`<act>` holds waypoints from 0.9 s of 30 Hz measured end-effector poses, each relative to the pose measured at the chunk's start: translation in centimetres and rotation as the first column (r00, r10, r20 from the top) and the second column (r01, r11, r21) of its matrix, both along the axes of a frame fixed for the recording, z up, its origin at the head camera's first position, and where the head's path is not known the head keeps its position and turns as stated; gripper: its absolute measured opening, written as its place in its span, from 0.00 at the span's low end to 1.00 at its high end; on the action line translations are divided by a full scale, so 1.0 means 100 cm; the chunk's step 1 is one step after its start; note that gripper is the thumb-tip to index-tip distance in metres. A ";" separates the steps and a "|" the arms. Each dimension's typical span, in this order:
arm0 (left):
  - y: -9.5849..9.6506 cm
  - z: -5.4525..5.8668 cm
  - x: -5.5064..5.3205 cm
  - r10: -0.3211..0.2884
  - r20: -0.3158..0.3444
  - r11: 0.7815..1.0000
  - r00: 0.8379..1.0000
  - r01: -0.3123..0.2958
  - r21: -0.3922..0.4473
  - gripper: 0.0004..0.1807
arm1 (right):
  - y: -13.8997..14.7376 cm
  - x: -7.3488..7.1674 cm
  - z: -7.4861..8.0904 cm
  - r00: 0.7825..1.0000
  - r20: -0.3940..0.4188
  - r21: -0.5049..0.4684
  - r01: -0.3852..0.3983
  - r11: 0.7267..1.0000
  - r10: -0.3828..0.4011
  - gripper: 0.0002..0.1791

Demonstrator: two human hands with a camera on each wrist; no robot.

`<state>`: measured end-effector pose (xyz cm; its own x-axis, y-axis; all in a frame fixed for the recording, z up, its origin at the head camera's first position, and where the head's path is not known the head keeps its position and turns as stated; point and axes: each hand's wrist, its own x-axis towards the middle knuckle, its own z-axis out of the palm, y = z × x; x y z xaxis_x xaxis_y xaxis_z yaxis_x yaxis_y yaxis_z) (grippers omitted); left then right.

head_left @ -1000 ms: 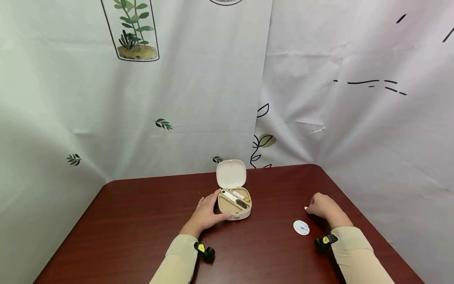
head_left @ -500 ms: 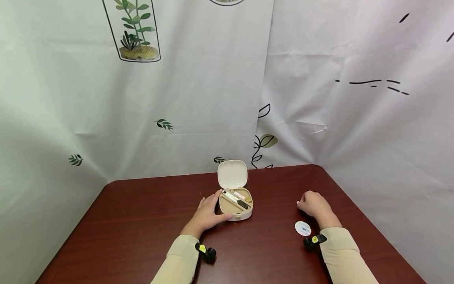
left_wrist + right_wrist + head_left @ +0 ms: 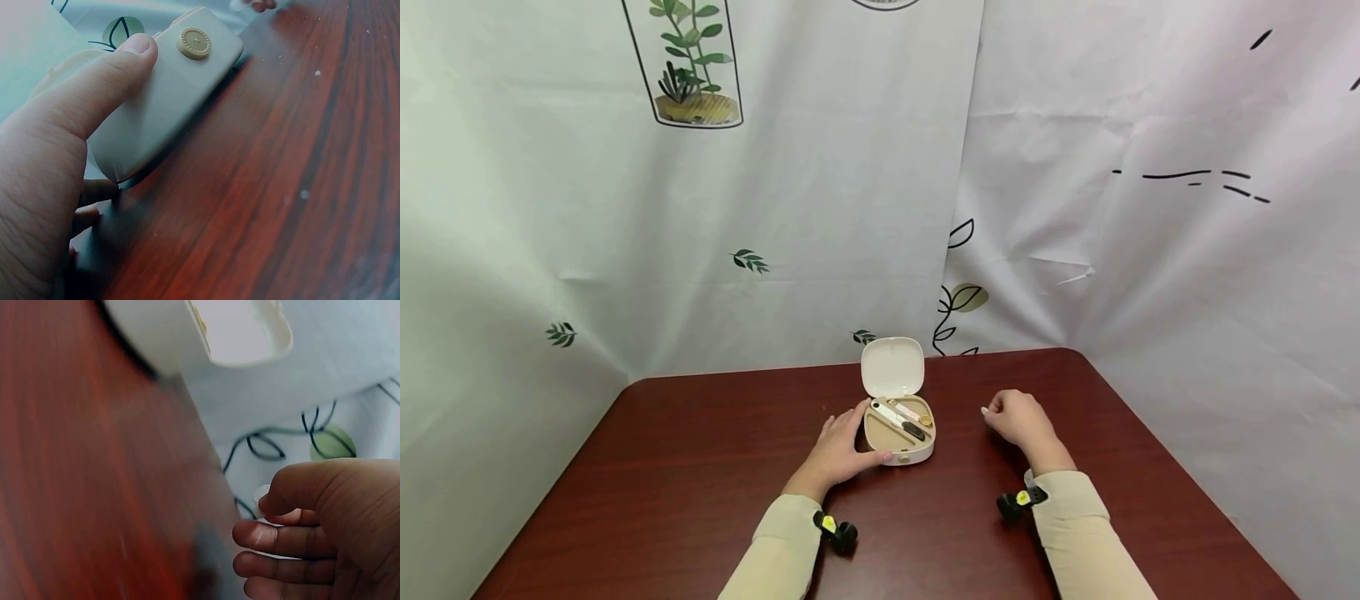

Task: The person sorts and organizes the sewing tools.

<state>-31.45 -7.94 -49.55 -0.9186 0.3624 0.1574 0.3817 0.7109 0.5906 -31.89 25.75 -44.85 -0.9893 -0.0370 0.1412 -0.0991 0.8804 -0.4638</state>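
Note:
A small cream case (image 3: 917,455) with a beige inner tray stands open on the table, its lid (image 3: 892,368) upright. My left hand (image 3: 835,454) grips its left side, thumb on the front beside the round ribbed button (image 3: 195,42), fingers around the far side. In the tray lie a white slim tool with a dark end (image 3: 898,420) and a small pinkish-white piece with a gold round part (image 3: 913,414). Right of the case, above the table, my right hand (image 3: 1021,419) pinches a small white roundish piece (image 3: 260,499) between thumb and index finger; its kind is unclear.
The dark red wooden table (image 3: 737,433) ends at a white printed cloth (image 3: 820,183) hung behind and at both sides. A pale edge of the round white sticker (image 3: 1028,478) shows beside my right wrist; my arm hides the rest.
My right hand has moved left toward the case with the small white piece, and its forearm now covers most of the sticker. My left hand and the case have stayed in place.

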 end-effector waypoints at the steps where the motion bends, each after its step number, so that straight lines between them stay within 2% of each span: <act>1: 0.000 0.000 0.000 0.000 -0.001 1.000 1.000 0.000 0.001 0.58 | -0.007 -0.002 0.001 1.000 -0.012 -0.002 -0.001 1.000 0.001 0.13; 9: -0.001 0.001 0.000 -0.002 -0.006 1.000 1.000 0.002 0.005 0.58 | -0.058 -0.008 0.008 0.997 -0.074 -0.051 0.022 0.998 -0.026 0.07; 15: 0.000 0.002 0.001 0.003 0.000 1.000 1.000 -0.003 -0.002 0.58 | -0.083 -0.010 0.008 0.988 -0.154 -0.055 -0.019 0.998 0.010 0.07; 22: 0.000 0.002 0.001 0.002 0.000 1.000 1.000 -0.002 -0.002 0.58 | -0.102 -0.013 0.005 0.973 -0.208 0.031 -0.100 0.994 0.105 0.06; 27: 0.000 0.002 0.001 0.003 -0.001 1.000 1.000 -0.003 -0.009 0.58 | -0.109 -0.013 0.004 0.971 -0.201 0.092 -0.113 0.989 0.130 0.04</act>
<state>-31.32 -7.91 -49.38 -0.9196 0.3609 0.1553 0.3802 0.7177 0.5833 -33.20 14.86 -44.43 -0.9266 -0.1741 0.3333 -0.2935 0.8891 -0.3513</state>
